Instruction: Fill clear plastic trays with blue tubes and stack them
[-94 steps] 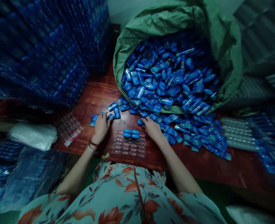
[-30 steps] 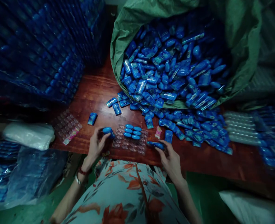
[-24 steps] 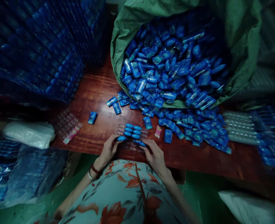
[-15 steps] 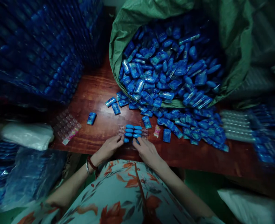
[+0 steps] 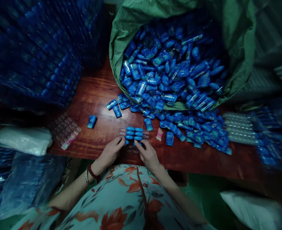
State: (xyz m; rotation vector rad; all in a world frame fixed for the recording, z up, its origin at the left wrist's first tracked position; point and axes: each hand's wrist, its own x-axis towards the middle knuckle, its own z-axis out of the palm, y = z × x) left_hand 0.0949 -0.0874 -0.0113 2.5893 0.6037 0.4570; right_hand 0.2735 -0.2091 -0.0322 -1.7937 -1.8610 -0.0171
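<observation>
A clear plastic tray with moulded pockets [image 5: 145, 135] lies at the table's front edge. Blue shrink-wrapped packs [image 5: 129, 133] stand in it on edge in two columns. With bent fingers, my left hand [image 5: 111, 150] grips a blue pack at the near end of the left column. My right hand [image 5: 149, 156] does the same at the near end of the right column, thumb and fingers around a blue pack [image 5: 137, 143]. The fingers partly hide both packs and the tray's near side.
A green sack [image 5: 117, 41] spills blue packs [image 5: 198, 127] onto the wooden table [image 5: 93, 86]. Stacked filled trays [image 5: 47, 64] rise at the left, near an empty clear tray [image 5: 64, 129]. A pink-white wrapper [image 5: 159, 134] lies right of my hands; more trays [image 5: 240, 128] sit farther right.
The whole view has shifted slightly. Both hands stay at the tray's near end, and the packs under my fingers show a little differently. The filled rows look the same.
</observation>
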